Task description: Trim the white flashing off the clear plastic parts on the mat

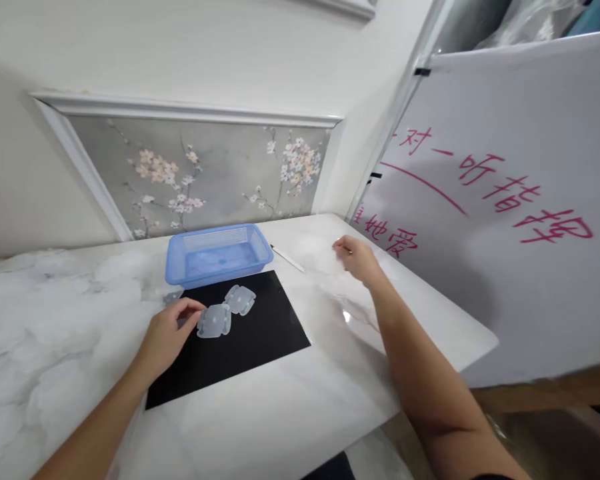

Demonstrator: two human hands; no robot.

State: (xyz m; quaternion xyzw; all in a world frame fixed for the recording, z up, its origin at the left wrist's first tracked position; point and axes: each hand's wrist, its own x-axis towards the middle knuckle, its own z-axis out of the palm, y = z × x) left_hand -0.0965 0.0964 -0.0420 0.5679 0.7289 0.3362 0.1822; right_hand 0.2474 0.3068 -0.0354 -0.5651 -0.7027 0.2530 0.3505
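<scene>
My left hand (173, 327) is closed, its thumb and fingertips pinching the left edge of a translucent square plastic piece (214, 322) with tabbed edges, like a small snap lid. A second such clear piece (241, 300) touches its upper right corner. Both are on a black rectangular sheet (253, 337). My right hand (357, 259) hovers over the right part of the table, fingers pinched together; what they hold, if anything, cannot be made out.
A blue plastic basket (219, 260) stands behind the black sheet. Beside it lies a white pen (287, 259). Another translucent piece (173, 298) shows behind my left hand. The marble-patterned table (70, 333) meets a wall at the back and a whiteboard (505, 267) at right.
</scene>
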